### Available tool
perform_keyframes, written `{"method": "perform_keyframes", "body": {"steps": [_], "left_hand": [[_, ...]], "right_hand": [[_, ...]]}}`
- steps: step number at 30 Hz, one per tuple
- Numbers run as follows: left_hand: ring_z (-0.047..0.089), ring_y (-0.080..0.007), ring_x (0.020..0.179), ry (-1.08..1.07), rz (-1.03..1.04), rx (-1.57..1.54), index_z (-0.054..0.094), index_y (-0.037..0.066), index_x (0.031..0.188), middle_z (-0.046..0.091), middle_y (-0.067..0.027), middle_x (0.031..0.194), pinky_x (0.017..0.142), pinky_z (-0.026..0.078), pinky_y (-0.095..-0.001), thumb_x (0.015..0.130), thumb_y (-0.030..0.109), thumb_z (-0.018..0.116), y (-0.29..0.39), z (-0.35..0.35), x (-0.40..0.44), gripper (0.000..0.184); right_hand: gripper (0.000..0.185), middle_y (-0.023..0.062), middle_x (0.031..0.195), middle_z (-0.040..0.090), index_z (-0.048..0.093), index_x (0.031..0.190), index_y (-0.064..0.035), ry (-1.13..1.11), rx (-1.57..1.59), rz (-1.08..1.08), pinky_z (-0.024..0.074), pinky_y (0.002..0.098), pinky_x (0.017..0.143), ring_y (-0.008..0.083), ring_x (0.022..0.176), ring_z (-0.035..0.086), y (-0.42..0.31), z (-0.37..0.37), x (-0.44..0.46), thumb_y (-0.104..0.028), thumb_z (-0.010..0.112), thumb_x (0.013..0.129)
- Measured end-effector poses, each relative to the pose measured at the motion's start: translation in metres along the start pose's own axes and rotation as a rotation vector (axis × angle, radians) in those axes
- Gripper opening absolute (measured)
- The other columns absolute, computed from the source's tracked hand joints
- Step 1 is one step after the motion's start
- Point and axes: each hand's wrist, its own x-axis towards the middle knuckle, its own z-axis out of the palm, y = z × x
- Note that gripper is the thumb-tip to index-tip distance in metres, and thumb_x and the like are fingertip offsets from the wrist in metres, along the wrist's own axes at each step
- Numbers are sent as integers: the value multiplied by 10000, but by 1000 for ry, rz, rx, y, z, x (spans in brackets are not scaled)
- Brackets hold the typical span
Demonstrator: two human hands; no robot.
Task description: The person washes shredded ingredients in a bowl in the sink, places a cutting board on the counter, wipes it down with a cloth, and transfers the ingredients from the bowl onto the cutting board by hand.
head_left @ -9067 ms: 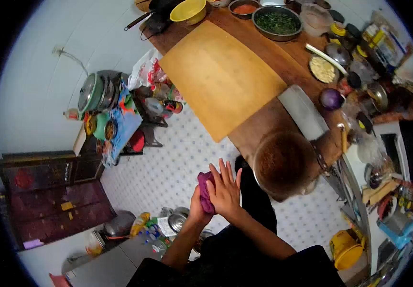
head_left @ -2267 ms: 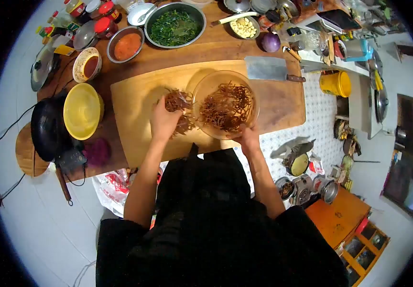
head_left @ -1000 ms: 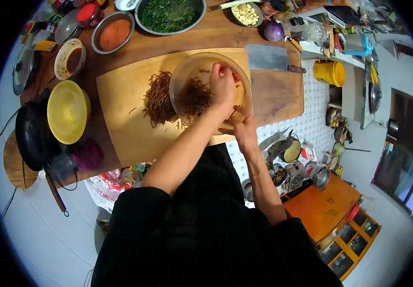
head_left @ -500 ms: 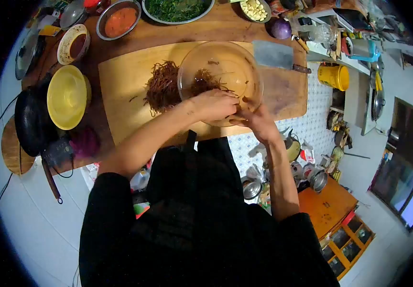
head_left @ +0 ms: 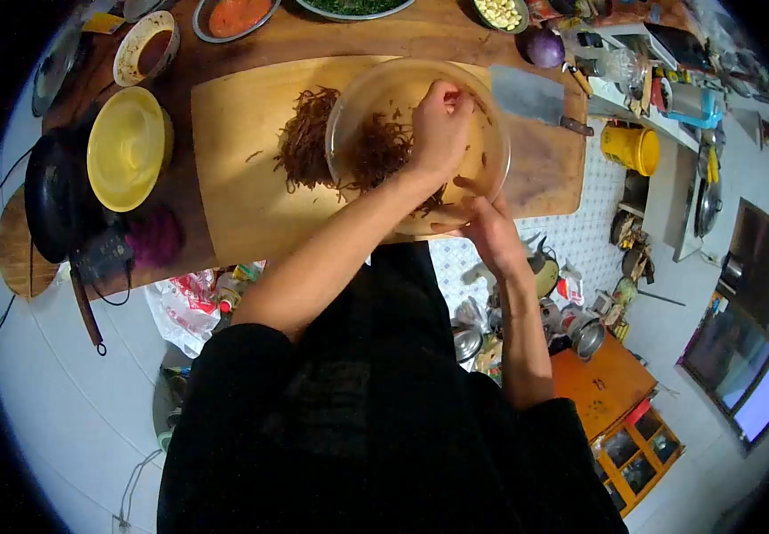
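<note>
A clear glass bowl point(head_left: 497, 151) stands tilted on the wooden cutting board point(head_left: 242, 214), with a clump of dark brown shreds point(head_left: 380, 151) in it. My right hand point(head_left: 491, 227) grips the near right rim, thumb on the inside. Over the bowl's far part, my left hand point(head_left: 442, 133) is closed with fingers curled; what they hold, if anything, is hidden. Left of the bowl lies a loose heap of the same brown shreds point(head_left: 306, 142) on the board.
A cleaver point(head_left: 527, 93) lies at the board's right end. Around the board are a yellow bowl point(head_left: 126, 151), a sauce-stained bowl point(head_left: 169, 40), a bowl of orange-red food point(head_left: 240, 16), a bowl of pale pieces point(head_left: 498, 12) and a purple onion point(head_left: 545, 47). A black wok point(head_left: 51, 196) sits left.
My left hand has moved from the bowl's near side toward its far side, its fingers now curled upward. The shreds in the bowl look more spread out. My right hand stays at the rim.
</note>
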Motion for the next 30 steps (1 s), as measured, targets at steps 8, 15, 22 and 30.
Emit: {"method": "perform_keyframes", "body": {"steps": [8, 15, 22, 30], "left_hand": [[645, -230, 818, -238, 339, 163, 576, 12, 964, 628, -117, 892, 745, 510, -342, 920, 112, 585, 36, 6, -32, 110], [619, -346, 835, -935, 549, 495, 599, -2, 933, 602, -159, 875, 730, 509, -407, 866, 104, 587, 29, -39, -20, 126], [577, -364, 939, -756, 661, 677, 563, -10, 891, 558, -181, 927, 795, 475, -468, 836, 56, 538, 41, -30, -13, 89], [557, -349, 907, -980, 481, 894, 628, 24, 835, 583, -149, 940, 789, 482, -421, 750, 95, 629, 19, -46, -24, 110]], "right_hand": [[415, 132, 1210, 591, 456, 1318, 37, 8, -164, 12, 526, 338, 882, 211, 1055, 610, -30, 7, -11, -160, 493, 955], [477, 149, 1272, 518, 343, 1381, -17, -120, -93, -122, 554, 461, 897, 291, 1082, 601, -50, -9, -14, -22, 509, 934], [576, 168, 1384, 429, 245, 1443, -41, -55, -94, -163, 552, 462, 908, 319, 1163, 568, -42, 3, -17, 15, 467, 915], [595, 145, 1346, 458, 254, 1442, -69, -16, -83, -137, 565, 453, 875, 294, 1168, 563, -39, -2, -7, -35, 517, 908]]}}
